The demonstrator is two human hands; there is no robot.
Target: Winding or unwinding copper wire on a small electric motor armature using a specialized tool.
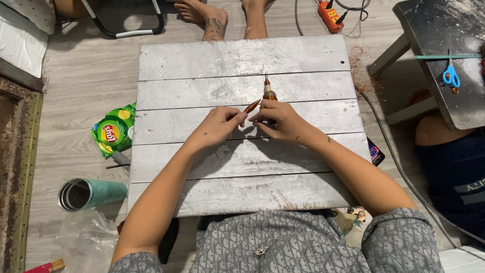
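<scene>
Both hands meet mid-tabletop on the whitewashed wooden plank tabletop [242,60]: left hand [218,127] pinches a small copper-wound spindle-shaped coil [251,106] by its near end, right hand [280,121] is closed round a slim copper-and-brown pen-like tool [268,91] pointing far. Looks like a fine winding or tip-work step. Next move likely needs a steady pinch and tool tip brought to the coil.

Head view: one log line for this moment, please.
left hand: pinching copper coil | right hand: holding soldering tool upright-ish, tip away | surface: grey plank board | coil beside tool
</scene>
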